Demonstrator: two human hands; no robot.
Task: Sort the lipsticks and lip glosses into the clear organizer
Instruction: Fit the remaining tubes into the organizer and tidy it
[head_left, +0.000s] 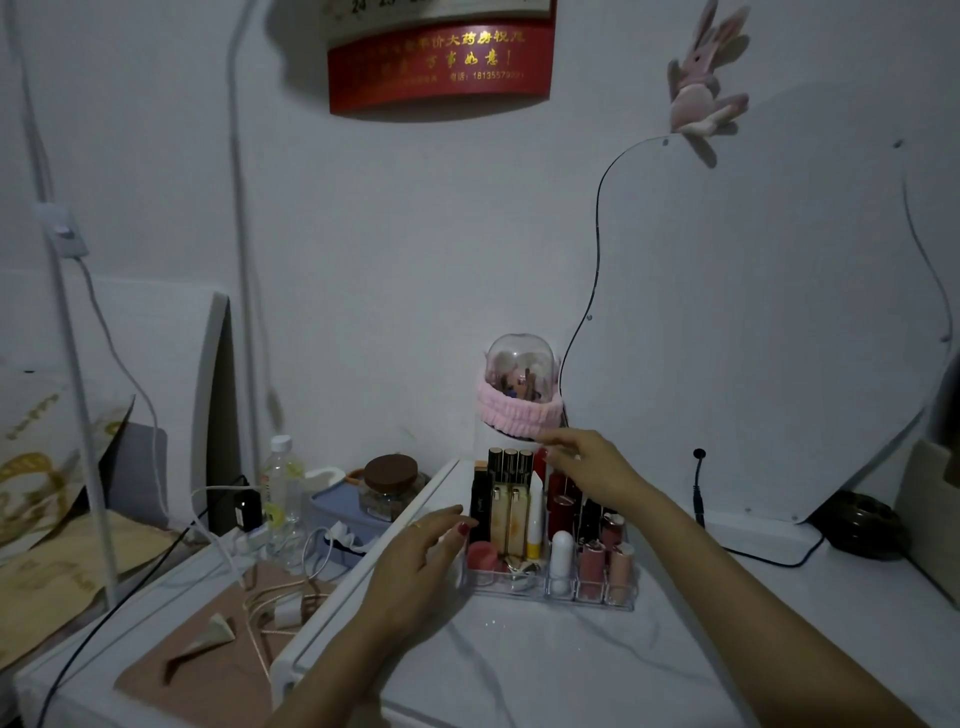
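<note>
Two bare hands flank a clear organizer (597, 603) on the white tabletop (519, 665), packed with upright red, pink, white and gold-capped lip tubes (562, 506). Left hand (415, 551) rests beside it, fingers loosely apart; right hand (592, 467) hovers over the back row, fingers spread, empty. Labels too small to read.

Dim room, pale wall ahead of me.
White surface (545, 670); wavy mirror (753, 312) against the wall (389, 234); red calendar (441, 62), I think, hung above.
</note>
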